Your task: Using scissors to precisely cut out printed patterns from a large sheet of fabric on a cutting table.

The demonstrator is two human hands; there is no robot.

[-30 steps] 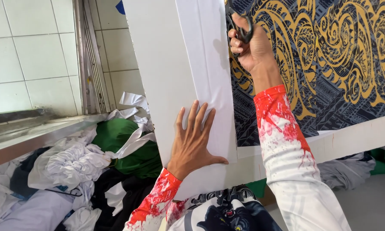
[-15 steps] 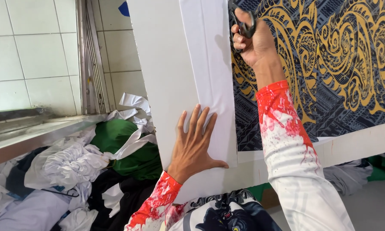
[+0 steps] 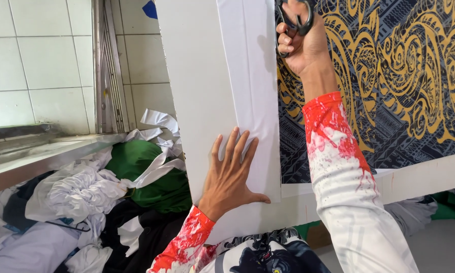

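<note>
A heap of cloth is lying at about eight o'clock from the hands, below the table's edge: white pieces, a green bundle and dark fabric underneath, with loose white strips trailing over the top. Behind the heap a metal ledge is running along a wall of pale tiles, and a grey metal frame is standing upright against that wall. A small blue scrap is showing on the tiles at eleven o'clock. Nothing is lying between the two hands on the table.

The white sheet is lying flat on the white table, a long strip running from six o'clock up to twelve, with a faint lengthwise crease. Its right edge is meeting the patterned fabric, dark blue-grey with gold swirls, which is spreading out toward three o'clock.

The left hand is pressing down on the lower end of the sheet, palm flat and fingers spread apart. The right hand is at one o'clock along the sheet's right edge, its fingers curled tight through the black handles of the scissors; the blades are out of sight. Both sleeves are white with red splashes.
</note>
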